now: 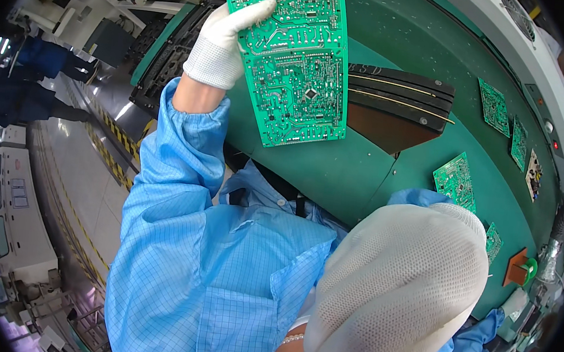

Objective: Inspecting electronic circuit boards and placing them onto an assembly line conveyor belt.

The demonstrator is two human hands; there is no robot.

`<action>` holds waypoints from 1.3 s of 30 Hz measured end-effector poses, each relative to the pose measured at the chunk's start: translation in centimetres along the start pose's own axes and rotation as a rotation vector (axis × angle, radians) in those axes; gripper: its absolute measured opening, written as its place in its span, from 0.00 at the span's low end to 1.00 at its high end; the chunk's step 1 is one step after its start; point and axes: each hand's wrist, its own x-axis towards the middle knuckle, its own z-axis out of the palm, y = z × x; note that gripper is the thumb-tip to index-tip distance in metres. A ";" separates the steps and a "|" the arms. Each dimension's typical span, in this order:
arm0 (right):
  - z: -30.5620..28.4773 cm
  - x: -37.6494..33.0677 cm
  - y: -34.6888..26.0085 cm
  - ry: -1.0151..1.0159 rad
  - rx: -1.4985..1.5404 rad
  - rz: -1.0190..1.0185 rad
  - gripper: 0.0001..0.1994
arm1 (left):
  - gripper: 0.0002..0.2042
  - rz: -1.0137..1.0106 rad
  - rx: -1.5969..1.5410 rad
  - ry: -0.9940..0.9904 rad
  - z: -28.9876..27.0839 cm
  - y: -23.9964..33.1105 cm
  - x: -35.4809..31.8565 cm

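Nearest the camera, filling the lower right of the frame, is the right hand [396, 286] in a white knitted glove, lifted well above the table. Its fingers look drawn together and the tips are lost to blur, so I cannot tell how its grip stands or whether it has hold of anything.

Beyond the torso in its pale-blue checked smock [221, 258], at upper centre, the left hand [224, 37], gloved alike, holds the long green circuit board with two similar populated sections [296, 90]. This grip is closed on the board's left edge: the thumb lies over the near face and the other fingers are hidden behind. Holding it by one side probably keeps most of the face uncovered and turned to the wearer for viewing; the gloves presumably keep bare skin off the parts. The board's top runs out of the frame.

Behind the board, on the green-matted table [362, 176], sits a dark wedge-shaped block with slots and thin brassy strips [403, 96], perhaps a rest for boards. At right, smaller green circuit boards [494, 109] lie spaced apart, likely so they don't rub. A co-worker's gloved hand [515, 304] shows at lower right.

Farthest off, at left, yellow-and-black floor tape [110, 164] appears to mark a walkway beside a white machine cabinet [18, 206].
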 end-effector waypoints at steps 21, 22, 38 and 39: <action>-0.3 0.7 1.7 0.003 0.005 -0.037 0.16 | 0.16 -0.086 -0.109 -0.063 -0.5 0.1 1.4; -0.4 0.9 1.8 0.002 0.004 -0.042 0.16 | 0.16 -0.090 -0.109 -0.077 -0.7 0.2 1.6; -0.5 0.4 3.5 -0.008 0.016 -0.085 0.16 | 0.17 -0.203 -0.108 -0.074 -2.5 -0.5 2.2; -0.4 0.3 3.6 -0.010 0.016 -0.088 0.16 | 0.17 -0.193 -0.113 -0.083 -2.3 -0.5 2.2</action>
